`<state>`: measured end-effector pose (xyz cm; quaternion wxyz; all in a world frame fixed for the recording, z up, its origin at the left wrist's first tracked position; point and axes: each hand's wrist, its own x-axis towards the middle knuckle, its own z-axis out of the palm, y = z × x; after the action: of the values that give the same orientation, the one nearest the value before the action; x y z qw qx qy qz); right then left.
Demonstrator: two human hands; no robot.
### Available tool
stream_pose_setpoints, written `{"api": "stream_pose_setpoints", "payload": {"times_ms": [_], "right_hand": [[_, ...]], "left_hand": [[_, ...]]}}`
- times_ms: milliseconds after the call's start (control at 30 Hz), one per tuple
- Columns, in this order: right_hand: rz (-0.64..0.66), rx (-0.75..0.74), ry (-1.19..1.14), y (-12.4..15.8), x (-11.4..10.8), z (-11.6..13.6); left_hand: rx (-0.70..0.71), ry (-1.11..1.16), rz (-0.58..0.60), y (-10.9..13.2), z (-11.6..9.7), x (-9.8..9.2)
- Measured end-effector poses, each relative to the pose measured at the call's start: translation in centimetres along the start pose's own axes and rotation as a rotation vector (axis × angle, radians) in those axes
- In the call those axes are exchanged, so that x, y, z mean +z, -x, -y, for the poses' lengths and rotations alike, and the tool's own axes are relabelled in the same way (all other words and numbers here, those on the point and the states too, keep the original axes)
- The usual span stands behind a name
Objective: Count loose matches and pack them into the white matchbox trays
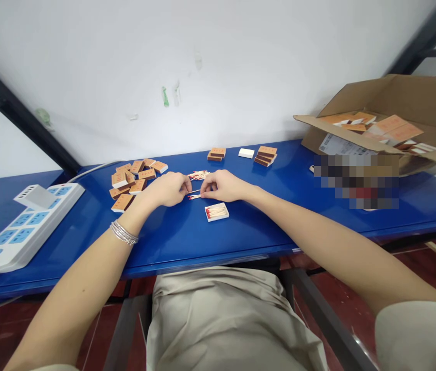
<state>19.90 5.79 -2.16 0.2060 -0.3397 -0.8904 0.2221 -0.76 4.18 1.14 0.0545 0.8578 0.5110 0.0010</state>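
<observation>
On the glossy blue table [264,226], the open brown cardboard carton [414,98] sits far out past your right hand [223,186], and the heap of small orange matchboxes [135,178] lies just beyond your left hand [167,189]. The white cardboard tray [216,212] of matches lies just on your side of the right hand. Both hands pinch a small bundle of red-tipped wooden matchsticks [194,195] between them, seemingly evening it up; carrying it anywhere calls for a tight, level pinch.
</observation>
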Motion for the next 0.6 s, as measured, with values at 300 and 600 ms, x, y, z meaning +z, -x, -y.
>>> {"api": "stream_pose_setpoints", "payload": {"times_ms": [300, 600], "right_hand": [[-0.056, 0.033, 0.020, -0.2, 0.5, 0.1], [0.040, 0.071, 0.039, -0.1, 0.3, 0.7]], "left_hand": [[0.114, 0.072, -0.020, 0.3, -0.6, 0.0], [0.105, 0.013, -0.015, 0.2, -1.3, 0.5]]}}
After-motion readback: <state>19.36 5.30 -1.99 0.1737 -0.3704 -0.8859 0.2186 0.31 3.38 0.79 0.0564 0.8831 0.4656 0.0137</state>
